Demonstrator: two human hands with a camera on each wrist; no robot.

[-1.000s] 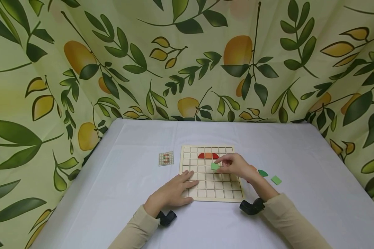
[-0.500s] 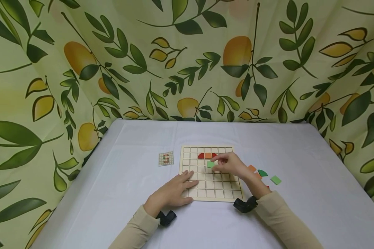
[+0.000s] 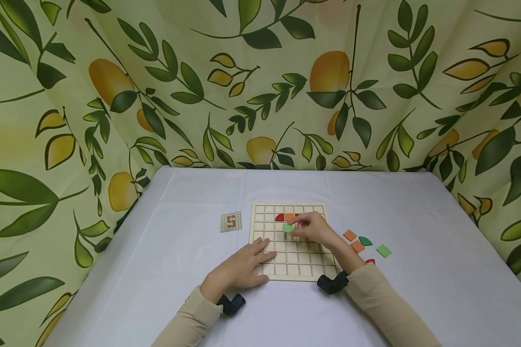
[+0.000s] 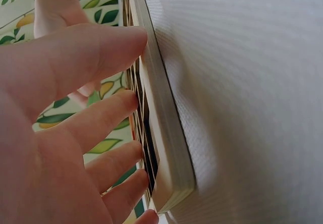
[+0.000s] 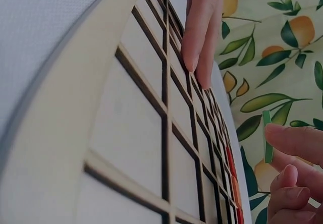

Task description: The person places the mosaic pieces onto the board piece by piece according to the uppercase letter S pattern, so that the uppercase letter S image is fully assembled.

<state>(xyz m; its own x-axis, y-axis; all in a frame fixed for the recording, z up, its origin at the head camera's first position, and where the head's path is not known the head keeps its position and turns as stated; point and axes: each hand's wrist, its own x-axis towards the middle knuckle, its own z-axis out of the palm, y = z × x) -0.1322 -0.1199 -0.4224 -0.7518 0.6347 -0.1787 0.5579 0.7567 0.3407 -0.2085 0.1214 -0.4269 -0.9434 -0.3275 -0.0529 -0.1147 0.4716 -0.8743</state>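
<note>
My right hand [image 3: 311, 227] pinches a light green square tile [image 3: 288, 228] by its edge, held just over the wooden grid board [image 3: 306, 271]. In the right wrist view the tile [image 5: 268, 137] is seen edge-on, apart from the board. Beyond the tile, a row on the board holds a red quarter-round piece [image 3: 280, 218] and an orange square [image 3: 289, 217]; another red piece right of them is partly hidden by my fingers. My left hand [image 3: 241, 265] rests on the board's left side with fingers spread, as the left wrist view also shows at the board edge.
A small pattern card [image 3: 231, 221] lies left of the board. To the right lie two orange squares [image 3: 349, 235], a dark green quarter-round piece [image 3: 365, 241], a light green square [image 3: 384, 250] and a red piece [image 3: 370, 261], partly hidden by the forearm.
My right hand has moved left across the board with the light green tile, uncovering the loose pieces at the right. My left hand has stayed in place.
</note>
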